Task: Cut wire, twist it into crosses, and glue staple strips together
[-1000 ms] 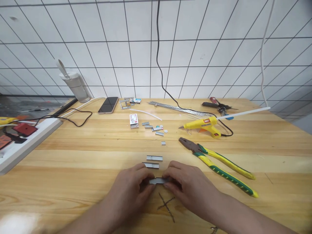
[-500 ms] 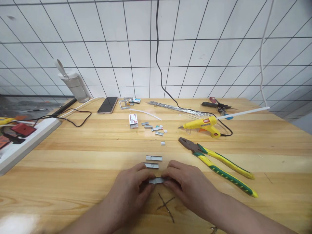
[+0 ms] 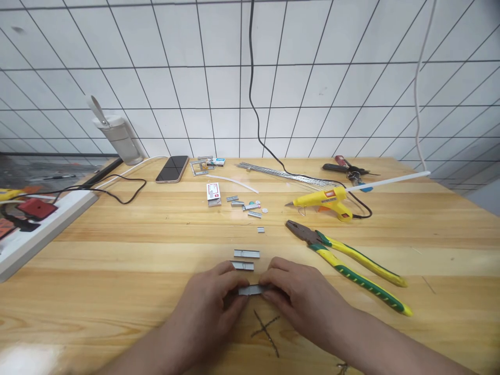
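Between my two hands is a short grey strip of staples (image 3: 250, 289), lying level. My left hand (image 3: 213, 294) pinches its left end between thumb and fingers. The right end sits in the closed fingertips of my right hand (image 3: 295, 291). Just beyond the fingers lie two more staple strips: a nearer strip (image 3: 244, 265), partly covered by my left fingers, and a farther strip (image 3: 247, 253). On the wood below the hands, a cross of twisted dark wire (image 3: 265, 330) lies flat. What the fingertips cover of the held strip is hidden.
Pliers (image 3: 344, 260) with yellow-green handles lie right of my hands. Behind them rests a yellow glue gun (image 3: 322, 200) with a white stick. Farther back are a small staple box (image 3: 213, 192), loose staple pieces (image 3: 237, 203), metal wires (image 3: 285, 173) and a phone (image 3: 172, 169). A power strip (image 3: 50, 229) stands left.
Both hands keep their hold on the staple strip at the same spot. The strip's right part sits slightly straighter in line with the left part; nothing else has visibly moved.
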The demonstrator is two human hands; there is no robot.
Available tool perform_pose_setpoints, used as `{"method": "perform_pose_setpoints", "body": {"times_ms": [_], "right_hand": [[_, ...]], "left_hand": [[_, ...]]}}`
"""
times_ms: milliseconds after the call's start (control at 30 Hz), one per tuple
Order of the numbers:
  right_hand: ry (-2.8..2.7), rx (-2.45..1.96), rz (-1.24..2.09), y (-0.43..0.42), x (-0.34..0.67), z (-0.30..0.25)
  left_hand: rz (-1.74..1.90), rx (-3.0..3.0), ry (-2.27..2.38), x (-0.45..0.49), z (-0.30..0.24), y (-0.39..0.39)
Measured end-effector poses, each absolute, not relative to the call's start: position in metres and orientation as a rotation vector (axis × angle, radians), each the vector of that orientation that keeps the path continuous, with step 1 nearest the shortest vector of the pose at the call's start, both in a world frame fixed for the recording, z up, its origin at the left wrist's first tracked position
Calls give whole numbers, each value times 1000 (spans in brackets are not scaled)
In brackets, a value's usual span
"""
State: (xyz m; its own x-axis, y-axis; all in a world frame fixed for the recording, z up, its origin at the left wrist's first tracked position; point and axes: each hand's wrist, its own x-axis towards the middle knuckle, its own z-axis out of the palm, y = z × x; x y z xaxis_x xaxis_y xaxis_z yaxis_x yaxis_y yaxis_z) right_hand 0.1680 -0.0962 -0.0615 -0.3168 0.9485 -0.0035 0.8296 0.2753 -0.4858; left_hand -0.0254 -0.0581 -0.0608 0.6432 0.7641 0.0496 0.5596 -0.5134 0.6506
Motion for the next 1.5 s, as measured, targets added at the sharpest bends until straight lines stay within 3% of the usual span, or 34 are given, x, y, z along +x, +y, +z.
{"method": "perform_pose_setpoints", "body": {"times_ms": [1500], "right_hand": [[-2249, -1610, 626, -97, 165, -59]], "left_hand": [[468, 2241, 1008, -20, -64, -59]]}}
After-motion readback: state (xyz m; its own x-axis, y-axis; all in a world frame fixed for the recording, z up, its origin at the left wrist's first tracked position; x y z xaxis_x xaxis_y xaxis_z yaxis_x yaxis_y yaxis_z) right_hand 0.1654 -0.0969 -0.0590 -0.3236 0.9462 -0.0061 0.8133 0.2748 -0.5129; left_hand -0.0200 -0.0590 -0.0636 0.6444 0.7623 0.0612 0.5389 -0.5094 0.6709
